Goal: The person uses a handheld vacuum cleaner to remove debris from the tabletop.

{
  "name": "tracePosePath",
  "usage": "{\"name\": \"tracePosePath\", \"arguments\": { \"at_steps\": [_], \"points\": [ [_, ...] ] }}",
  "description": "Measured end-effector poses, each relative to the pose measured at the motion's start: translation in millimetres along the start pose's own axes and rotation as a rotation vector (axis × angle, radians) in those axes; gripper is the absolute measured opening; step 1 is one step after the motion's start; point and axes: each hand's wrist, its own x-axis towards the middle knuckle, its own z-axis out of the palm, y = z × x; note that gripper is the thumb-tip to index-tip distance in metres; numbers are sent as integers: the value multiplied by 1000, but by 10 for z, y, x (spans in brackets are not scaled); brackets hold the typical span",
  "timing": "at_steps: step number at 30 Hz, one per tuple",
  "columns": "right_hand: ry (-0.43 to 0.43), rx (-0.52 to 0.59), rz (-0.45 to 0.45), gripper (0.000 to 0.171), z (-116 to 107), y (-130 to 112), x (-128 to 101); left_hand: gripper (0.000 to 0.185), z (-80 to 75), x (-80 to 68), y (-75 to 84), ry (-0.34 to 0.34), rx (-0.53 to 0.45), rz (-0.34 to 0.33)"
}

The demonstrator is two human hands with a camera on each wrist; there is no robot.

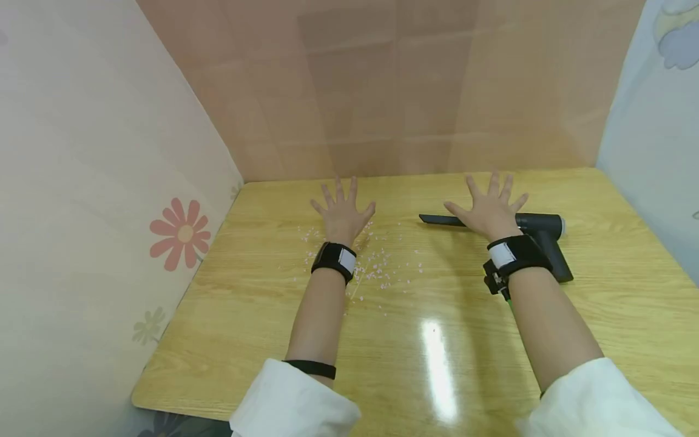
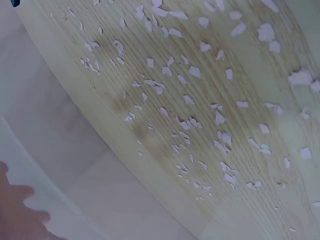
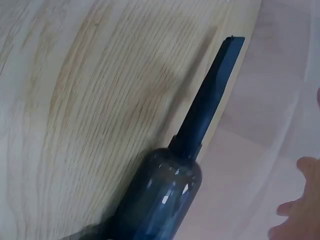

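Splayed right hand (image 1: 489, 209) over vacuum (image 1: 537, 233) (dark)

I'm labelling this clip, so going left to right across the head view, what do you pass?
Flower sticker on the left wall → left hand spread above the paper scraps → right hand spread over the handheld vacuum → blue panel.

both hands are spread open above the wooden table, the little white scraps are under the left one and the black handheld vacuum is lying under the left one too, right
Not quite. The black handheld vacuum with the long flat nozzle lies under the right hand, not the left, as the head view shows. The rest holds: both hands are spread open above the yellow wooden table, with the small white paper scraps under the left hand.
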Motion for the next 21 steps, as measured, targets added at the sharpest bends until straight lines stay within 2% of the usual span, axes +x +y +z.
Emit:
{"name": "tracePosePath", "arguments": {
  "at_steps": [3, 5, 8, 11, 16, 21],
  "points": [
    [61, 0, 23, 85, -36, 136, -40, 71, 1, -5, 28, 28, -1, 24],
    [103, -9, 52, 77, -78, 251, -86, 63, -7, -20, 66, 55, -50, 42],
    [155, -36, 100, 66, -129, 459, -179, 51, -10, -59, 152, 77, -200, 47],
    [174, -33, 151, 62, -140, 691, -293, 42, 20, -105, 243, 74, -395, 32],
    [156, -19, 227, 68, -82, 1027, -470, 32, 92, -189, 378, 53, -647, 22],
    [67, -9, 266, 91, 20, 1223, -563, 32, 209, -258, 557, 17, -752, -2]
  ]
}}
